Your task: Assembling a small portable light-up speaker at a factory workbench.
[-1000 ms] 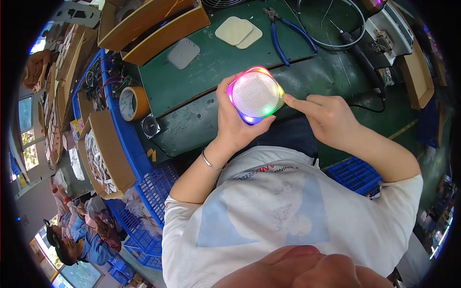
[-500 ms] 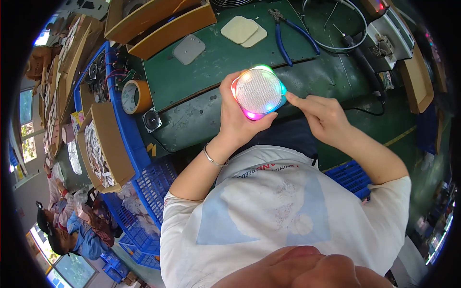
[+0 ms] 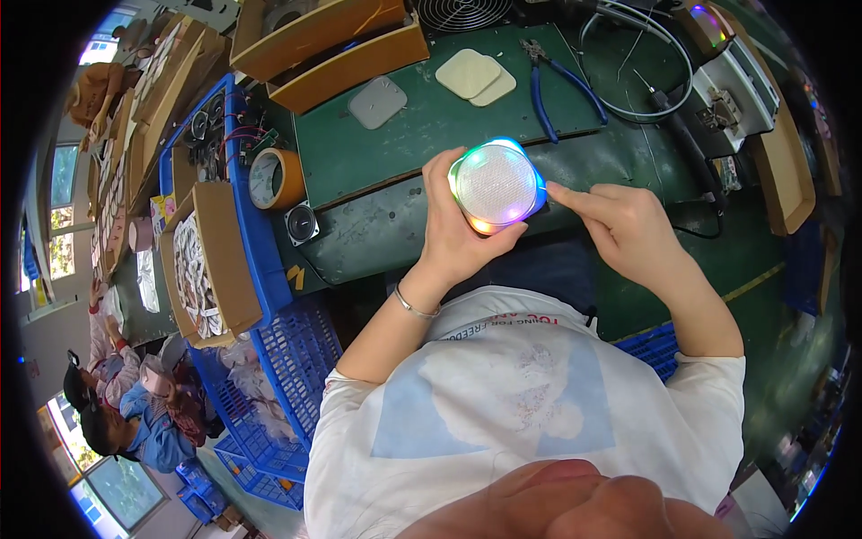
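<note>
My left hand is wrapped round a small speaker with a pale mesh top and a rim of coloured lights. The lights glow green at the left, orange at the bottom, and blue at the right and top. My right hand holds nothing; its index finger points at the speaker's right side, its tip at or just off the rim, and its other fingers are curled. Beyond the speaker, on the green bench, lie a grey rounded-square pad, two cream pads and blue-handled pliers.
At the left are a tape roll, a bare speaker driver, a blue crate and a cardboard box of small white pieces. A soldering iron with its cable lies at the right. Two people sit farther left.
The rim lights have changed colour, the bottom from pink to orange and the left from red to green. The whole view has shifted, so the bench appears farther right and lower.
</note>
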Demonstrator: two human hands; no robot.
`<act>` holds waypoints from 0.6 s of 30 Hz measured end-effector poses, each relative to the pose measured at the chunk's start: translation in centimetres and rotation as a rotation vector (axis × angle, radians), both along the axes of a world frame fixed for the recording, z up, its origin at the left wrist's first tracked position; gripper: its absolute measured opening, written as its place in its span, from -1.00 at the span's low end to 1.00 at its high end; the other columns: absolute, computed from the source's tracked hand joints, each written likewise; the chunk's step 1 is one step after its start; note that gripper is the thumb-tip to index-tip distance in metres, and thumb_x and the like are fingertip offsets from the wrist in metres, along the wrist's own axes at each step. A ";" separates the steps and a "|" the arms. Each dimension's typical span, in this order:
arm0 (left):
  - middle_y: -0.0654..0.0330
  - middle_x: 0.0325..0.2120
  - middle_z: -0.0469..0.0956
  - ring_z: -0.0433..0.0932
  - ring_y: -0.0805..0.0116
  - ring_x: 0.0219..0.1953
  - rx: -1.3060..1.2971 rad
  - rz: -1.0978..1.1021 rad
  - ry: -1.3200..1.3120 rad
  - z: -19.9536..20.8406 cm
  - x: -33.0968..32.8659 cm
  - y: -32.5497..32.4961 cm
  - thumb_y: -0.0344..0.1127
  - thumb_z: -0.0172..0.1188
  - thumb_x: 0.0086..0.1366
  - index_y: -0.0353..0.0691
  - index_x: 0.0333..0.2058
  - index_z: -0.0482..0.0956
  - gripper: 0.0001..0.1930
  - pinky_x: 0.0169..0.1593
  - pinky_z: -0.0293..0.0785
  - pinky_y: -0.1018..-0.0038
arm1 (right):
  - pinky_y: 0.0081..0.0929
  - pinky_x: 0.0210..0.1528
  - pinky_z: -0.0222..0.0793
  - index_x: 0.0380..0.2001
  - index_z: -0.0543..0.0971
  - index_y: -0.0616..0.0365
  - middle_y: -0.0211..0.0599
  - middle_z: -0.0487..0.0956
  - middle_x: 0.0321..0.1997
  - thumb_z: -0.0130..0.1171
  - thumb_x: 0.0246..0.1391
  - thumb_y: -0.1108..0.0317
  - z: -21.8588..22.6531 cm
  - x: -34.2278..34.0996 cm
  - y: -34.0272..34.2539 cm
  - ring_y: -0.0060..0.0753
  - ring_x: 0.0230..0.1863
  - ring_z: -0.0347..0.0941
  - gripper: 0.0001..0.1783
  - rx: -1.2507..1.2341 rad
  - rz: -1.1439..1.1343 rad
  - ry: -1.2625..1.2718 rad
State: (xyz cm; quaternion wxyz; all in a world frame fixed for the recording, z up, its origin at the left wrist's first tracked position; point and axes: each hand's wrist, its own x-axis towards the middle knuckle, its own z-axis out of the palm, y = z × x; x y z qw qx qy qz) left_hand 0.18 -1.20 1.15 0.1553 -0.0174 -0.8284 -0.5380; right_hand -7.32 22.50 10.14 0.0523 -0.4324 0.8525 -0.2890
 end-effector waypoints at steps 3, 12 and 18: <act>-0.13 0.12 0.20 0.28 -0.11 0.19 0.087 -0.022 -0.052 0.2 -0.3 -0.3 -0.18 0.57 -0.15 -0.32 0.26 0.09 0.06 0.28 0.28 0.13 | -0.31 -0.48 0.31 0.09 0.65 0.08 -0.13 0.43 -0.60 0.18 0.08 0.64 -1.0 -0.1 -0.5 -0.19 -0.57 0.40 -0.52 -0.051 -0.009 0.003; -0.11 0.09 0.26 0.33 -0.12 0.17 0.035 -0.002 0.031 0.6 -0.1 -0.6 -0.21 0.58 -0.16 -0.32 0.24 0.15 0.02 0.27 0.30 0.13 | -0.35 -0.44 0.34 0.09 0.64 0.18 -0.06 0.47 -0.56 0.15 0.07 0.70 -4.8 1.0 -1.2 -0.19 -0.56 0.43 -0.51 -0.409 -0.064 -0.110; -0.24 0.05 0.36 0.38 -0.25 0.12 -0.427 0.133 0.182 4.3 0.6 0.4 -0.05 0.59 -0.09 -0.47 0.18 0.24 -0.02 0.22 0.36 0.07 | -0.49 -0.37 0.40 0.07 0.65 0.22 -0.05 0.64 -0.41 0.15 0.13 0.68 -5.2 2.0 -1.2 -0.33 -0.49 0.52 -0.57 -0.450 -0.092 -0.126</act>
